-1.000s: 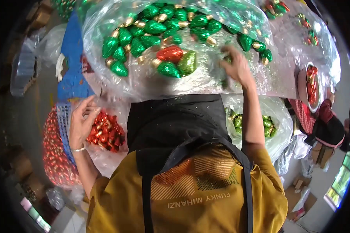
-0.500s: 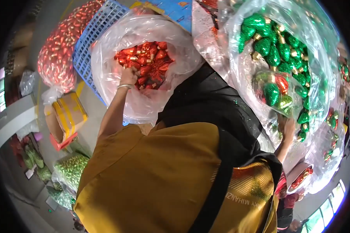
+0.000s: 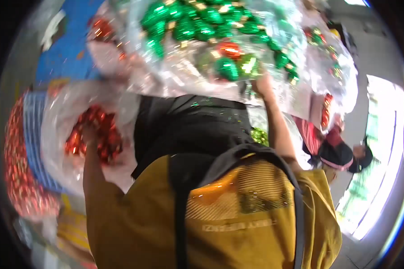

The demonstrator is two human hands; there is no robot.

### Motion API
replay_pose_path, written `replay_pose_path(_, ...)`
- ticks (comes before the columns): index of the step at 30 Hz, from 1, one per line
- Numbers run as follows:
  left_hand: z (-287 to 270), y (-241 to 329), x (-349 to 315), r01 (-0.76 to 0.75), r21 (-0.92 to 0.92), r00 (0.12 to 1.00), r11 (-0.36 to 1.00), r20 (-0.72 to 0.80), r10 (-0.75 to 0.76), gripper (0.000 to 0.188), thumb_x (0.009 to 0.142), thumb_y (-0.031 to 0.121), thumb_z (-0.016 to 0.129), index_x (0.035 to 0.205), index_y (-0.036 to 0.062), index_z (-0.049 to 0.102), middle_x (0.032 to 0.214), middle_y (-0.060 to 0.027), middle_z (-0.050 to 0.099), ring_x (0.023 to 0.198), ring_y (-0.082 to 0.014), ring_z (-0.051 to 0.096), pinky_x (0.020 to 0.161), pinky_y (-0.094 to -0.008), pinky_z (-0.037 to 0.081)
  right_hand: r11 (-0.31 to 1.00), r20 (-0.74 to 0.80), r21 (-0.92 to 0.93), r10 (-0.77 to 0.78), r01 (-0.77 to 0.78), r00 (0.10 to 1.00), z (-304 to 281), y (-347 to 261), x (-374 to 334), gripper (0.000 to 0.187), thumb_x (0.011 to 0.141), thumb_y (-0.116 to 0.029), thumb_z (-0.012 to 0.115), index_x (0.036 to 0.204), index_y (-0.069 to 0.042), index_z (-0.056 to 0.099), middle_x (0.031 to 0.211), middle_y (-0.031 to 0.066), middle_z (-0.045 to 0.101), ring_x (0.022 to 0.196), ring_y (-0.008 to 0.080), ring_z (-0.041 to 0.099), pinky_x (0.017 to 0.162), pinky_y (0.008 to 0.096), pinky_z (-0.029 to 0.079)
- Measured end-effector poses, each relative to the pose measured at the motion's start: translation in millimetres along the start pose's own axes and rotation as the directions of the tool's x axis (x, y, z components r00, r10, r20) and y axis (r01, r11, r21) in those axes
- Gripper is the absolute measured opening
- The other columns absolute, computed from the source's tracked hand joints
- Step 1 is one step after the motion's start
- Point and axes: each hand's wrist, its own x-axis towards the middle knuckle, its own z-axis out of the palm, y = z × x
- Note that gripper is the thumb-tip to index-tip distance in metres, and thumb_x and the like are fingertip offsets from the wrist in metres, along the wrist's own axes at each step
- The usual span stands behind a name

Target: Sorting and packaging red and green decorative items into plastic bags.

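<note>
My left hand (image 3: 90, 133) reaches into a clear plastic sack of shiny red bulb-shaped ornaments (image 3: 107, 145). Motion blur hides its fingers, and whether it grasps one does not show. On the right, my right hand (image 3: 262, 84) is closed at the edge of a small clear plastic bag (image 3: 205, 66). Inside that bag are a red ornament (image 3: 229, 50), a dark green one (image 3: 226, 68) and a light green one (image 3: 248, 65). This bag is over a big clear sack, where many glittering green ornaments (image 3: 204, 30) lie behind it.
Beyond the red sack stands a blue plastic crate (image 3: 37, 134), beside a full bag of small red ornaments (image 3: 20, 166). A cardboard box (image 3: 74, 228) with yellow tape is at the lower left. Another person (image 3: 339, 150) works at the right, near more bagged ornaments (image 3: 336, 58).
My view has swung to the right, so the red sack sits farther left and the green ornaments nearer the middle. My left hand stays in the red sack; my right stays at the small bag.
</note>
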Motion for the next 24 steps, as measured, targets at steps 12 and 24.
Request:
replay_pose_path(12,-252.3,-24.5,-64.9,-0.110,-0.990,0.829,0.093,-0.143,-0.541,0.048,0.089,0.013,0.063,0.129,-0.0049,0.044,0.121,-0.0112,0.054,0.111,-0.0171,0.052,0.096,-0.0302,0.040,0.977,-0.002,-0.189,-0.098,0.095,0.995,-11.9,-3.9,3.2,0.071,0.086,-0.049,0.055,0.134,0.000,0.038,0.092,0.0255,0.064,0.089,0.0407,0.062,0.079,0.0481,0.049)
replay_pose_path(24,-594.0,180.5,9.8,-0.701,-0.568,0.699,0.432,-0.666,0.259,0.040,0.077,0.028,0.074,0.103,-0.0005,0.062,0.080,-0.0126,0.066,0.077,-0.0162,0.064,0.068,-0.0300,0.048,0.991,-0.083,-0.033,-0.130,0.127,0.988,-13.8,-13.5,-2.4,0.068,0.085,-0.059,0.053,0.128,-0.007,0.042,0.095,0.0241,0.063,0.085,0.0398,0.064,0.075,0.0483,0.050)
